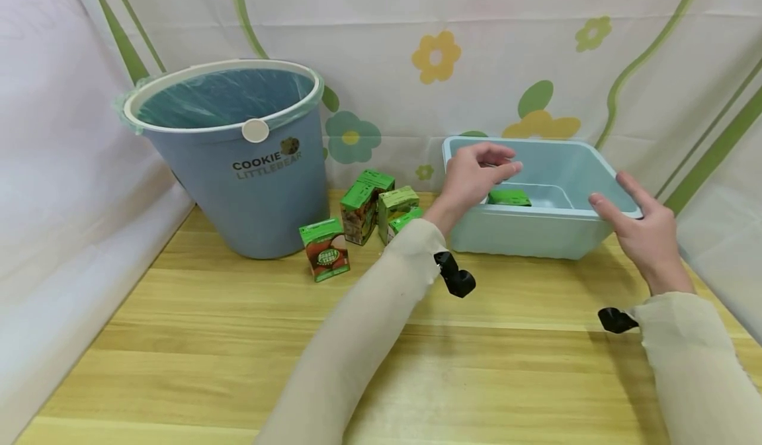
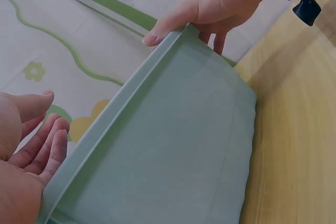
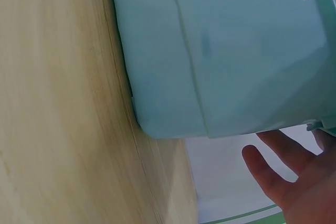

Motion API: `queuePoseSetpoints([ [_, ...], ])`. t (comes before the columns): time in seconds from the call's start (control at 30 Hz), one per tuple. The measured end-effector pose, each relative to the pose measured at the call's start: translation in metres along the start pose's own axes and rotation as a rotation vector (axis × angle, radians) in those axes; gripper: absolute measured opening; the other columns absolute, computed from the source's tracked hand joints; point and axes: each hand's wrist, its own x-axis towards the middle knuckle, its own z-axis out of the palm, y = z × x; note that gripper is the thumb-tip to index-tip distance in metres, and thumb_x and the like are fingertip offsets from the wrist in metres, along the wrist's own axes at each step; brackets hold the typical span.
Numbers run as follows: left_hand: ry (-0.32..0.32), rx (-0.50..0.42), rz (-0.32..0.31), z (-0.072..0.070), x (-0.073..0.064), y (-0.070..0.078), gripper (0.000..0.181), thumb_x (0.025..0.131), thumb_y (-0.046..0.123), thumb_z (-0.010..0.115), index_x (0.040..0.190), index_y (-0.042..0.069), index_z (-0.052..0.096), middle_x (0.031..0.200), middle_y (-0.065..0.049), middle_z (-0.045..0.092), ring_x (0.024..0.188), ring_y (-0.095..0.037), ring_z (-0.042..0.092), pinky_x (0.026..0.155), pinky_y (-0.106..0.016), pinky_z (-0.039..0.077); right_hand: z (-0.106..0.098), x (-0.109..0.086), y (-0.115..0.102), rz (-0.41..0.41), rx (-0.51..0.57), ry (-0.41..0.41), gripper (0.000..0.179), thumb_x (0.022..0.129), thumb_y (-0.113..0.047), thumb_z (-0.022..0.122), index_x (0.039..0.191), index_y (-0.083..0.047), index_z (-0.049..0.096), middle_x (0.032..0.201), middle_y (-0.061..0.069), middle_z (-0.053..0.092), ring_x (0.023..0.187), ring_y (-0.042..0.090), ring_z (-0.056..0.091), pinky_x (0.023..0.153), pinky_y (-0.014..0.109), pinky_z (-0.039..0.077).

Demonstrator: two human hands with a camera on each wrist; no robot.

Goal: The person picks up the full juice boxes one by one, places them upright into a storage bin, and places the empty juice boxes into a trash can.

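Note:
A light blue plastic storage bin [image 1: 524,233] stands on the table. My right hand [image 1: 649,230] grips its right front corner, the thumb over the rim and the fingers along the outer side. My left hand [image 1: 475,174] is over the bin's left part, fingers loosely bent; the left wrist view shows nothing between its thumb and fingers [image 2: 44,150]. Inside the bin, just below that hand, lies a small box with a green top [image 1: 508,198]. The rest of the bin's floor is partly hidden by the front wall.
A blue bucket [image 1: 250,200] with a clear liner stands at the back left. Several small green-topped cartons stand between bucket and bin, including a red and green one [image 1: 325,250] in front. A flowered cloth [image 1: 381,55] hangs behind the wooden table [image 1: 208,352].

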Motion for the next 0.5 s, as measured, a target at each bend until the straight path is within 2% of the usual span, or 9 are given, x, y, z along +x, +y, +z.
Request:
queuePoseSetpoints([
  [0.07, -0.006, -0.037, 0.003, -0.001, -0.002, 0.000, 0.022, 0.096, 0.023, 0.080, 0.117, 0.016, 0.079, 0.100, 0.005, 0.076, 0.087, -0.006, 0.069, 0.081, -0.026, 0.061, -0.001, 0.000, 0.001, -0.001, -0.002, 0.000, 0.076, 0.102, -0.054, 0.063, 0.166, -0.046, 0.024, 0.173, -0.028, 0.013, 0.164, 0.007, 0.009, 0.090, -0.001, 0.041],
  [0.1, -0.010, -0.055, 0.002, -0.001, -0.003, 0.000, 0.023, 0.096, 0.023, 0.080, 0.118, 0.016, 0.078, 0.100, 0.004, 0.076, 0.087, -0.007, 0.070, 0.083, -0.029, 0.063, -0.001, 0.001, 0.001, -0.002, 0.000, 0.000, 0.076, 0.102, -0.053, 0.064, 0.166, -0.046, 0.024, 0.174, -0.027, 0.013, 0.164, 0.006, 0.010, 0.080, -0.002, 0.040],
  [0.2, -0.026, -0.120, 0.001, -0.003, -0.008, 0.000, 0.024, 0.096, 0.022, 0.080, 0.119, 0.014, 0.078, 0.101, 0.002, 0.077, 0.087, -0.008, 0.071, 0.085, -0.030, 0.064, -0.002, 0.001, 0.002, -0.003, 0.007, 0.000, 0.075, 0.102, -0.051, 0.065, 0.166, -0.045, 0.026, 0.175, -0.024, 0.013, 0.161, 0.004, 0.015, 0.076, -0.002, 0.038],
  [0.37, -0.066, -0.239, 0.008, -0.012, -0.018, 0.002, 0.027, 0.098, 0.019, 0.078, 0.123, 0.011, 0.076, 0.105, -0.001, 0.077, 0.093, -0.013, 0.074, 0.082, -0.021, 0.061, -0.003, 0.002, 0.004, -0.011, -0.002, 0.000, 0.074, 0.102, -0.050, 0.065, 0.166, -0.043, 0.027, 0.175, -0.023, 0.014, 0.158, 0.003, 0.022, 0.075, -0.002, 0.040],
  [0.5, -0.071, -0.290, 0.016, -0.025, -0.029, 0.002, 0.028, 0.099, 0.018, 0.076, 0.126, 0.010, 0.075, 0.110, -0.003, 0.075, 0.095, -0.016, 0.073, 0.087, -0.024, 0.062, -0.003, 0.003, 0.003, -0.018, 0.003, -0.005, 0.074, 0.103, -0.049, 0.065, 0.167, -0.043, 0.027, 0.175, -0.023, 0.014, 0.154, 0.000, 0.027, 0.074, -0.001, 0.041],
])
